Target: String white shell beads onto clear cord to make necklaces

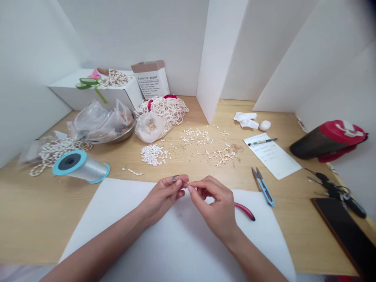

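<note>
Over the white mat (176, 250), my left hand (164, 196) and my right hand (216, 203) meet fingertip to fingertip. Both pinch something too small to make out. A ring (174, 178) sits on a left finger. Partly hidden behind my right hand lies a tool with a red and black handle (246, 211). Beyond the hands is a pile of small white shells or beads (152, 154), with gold starfish charms (221, 156) to the right. A short strand of white beads (133, 171) lies left of my hands.
A spool of clear line (91, 170) and a metal bowl of plastic bags (117, 137) stand left. Bead strands (172, 109) lie at the back. To the right are thread snips (263, 187), a notepad (273, 158), a bottle (320, 141), keys (337, 192) and a phone (342, 231).
</note>
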`<control>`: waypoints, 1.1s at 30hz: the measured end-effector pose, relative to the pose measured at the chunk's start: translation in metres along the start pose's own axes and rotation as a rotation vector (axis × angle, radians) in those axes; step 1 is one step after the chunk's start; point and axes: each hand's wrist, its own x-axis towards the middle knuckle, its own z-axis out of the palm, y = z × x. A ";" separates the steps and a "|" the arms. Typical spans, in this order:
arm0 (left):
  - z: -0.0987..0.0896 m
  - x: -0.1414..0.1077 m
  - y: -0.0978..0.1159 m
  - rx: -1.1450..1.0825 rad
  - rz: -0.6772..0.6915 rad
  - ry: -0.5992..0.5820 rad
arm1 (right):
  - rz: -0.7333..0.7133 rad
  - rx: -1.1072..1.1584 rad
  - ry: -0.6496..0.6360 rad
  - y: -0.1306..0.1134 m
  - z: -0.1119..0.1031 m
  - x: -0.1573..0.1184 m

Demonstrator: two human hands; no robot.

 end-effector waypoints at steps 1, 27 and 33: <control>0.000 0.000 0.000 0.000 -0.010 -0.004 | 0.001 -0.001 0.001 0.000 0.000 0.000; 0.002 0.000 -0.006 -0.022 -0.020 -0.072 | 0.018 0.030 0.021 0.003 0.007 0.000; 0.002 0.004 -0.007 0.066 0.033 -0.039 | 0.179 0.127 -0.018 0.005 0.008 0.003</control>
